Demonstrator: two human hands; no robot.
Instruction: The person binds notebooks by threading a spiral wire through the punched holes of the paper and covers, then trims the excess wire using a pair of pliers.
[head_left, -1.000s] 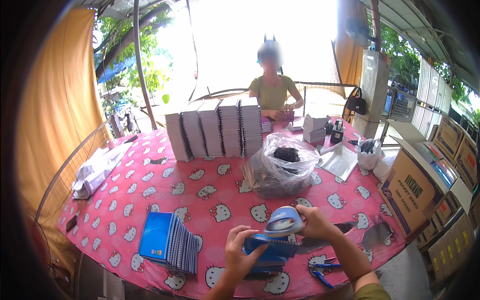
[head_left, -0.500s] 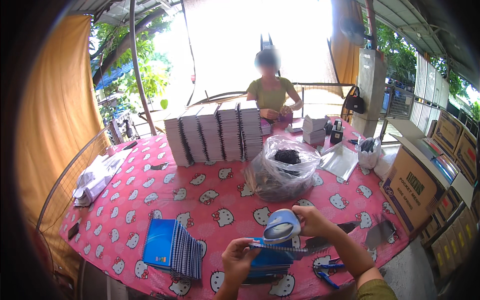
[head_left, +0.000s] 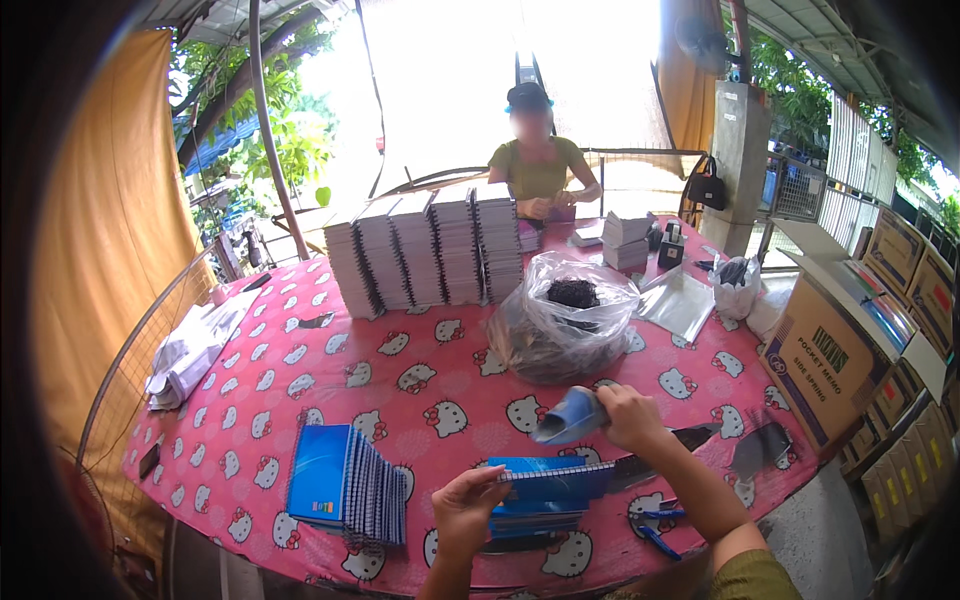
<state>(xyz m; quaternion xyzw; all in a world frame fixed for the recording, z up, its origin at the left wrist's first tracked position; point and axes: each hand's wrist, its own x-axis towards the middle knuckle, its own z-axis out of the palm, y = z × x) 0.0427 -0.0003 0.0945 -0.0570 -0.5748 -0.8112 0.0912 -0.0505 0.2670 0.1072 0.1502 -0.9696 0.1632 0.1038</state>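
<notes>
Nearest, the left hand pinches the wire-bound edge of a thin blue spiral notebook atop a small stack on the pink cat-print worktop; it looks light and floppy, best held by the stiff spine. The right hand grips a curled blue cover sheet. Beyond sits a clear plastic bag of dark coils.

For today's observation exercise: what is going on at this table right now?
A person works at a pink patterned table. Their left hand steadies a blue spiral notebook on a small stack, while the right hand holds a curled blue cover above it. More blue notebooks lie to the left. Another person sits across, behind tall notebook stacks.
</notes>
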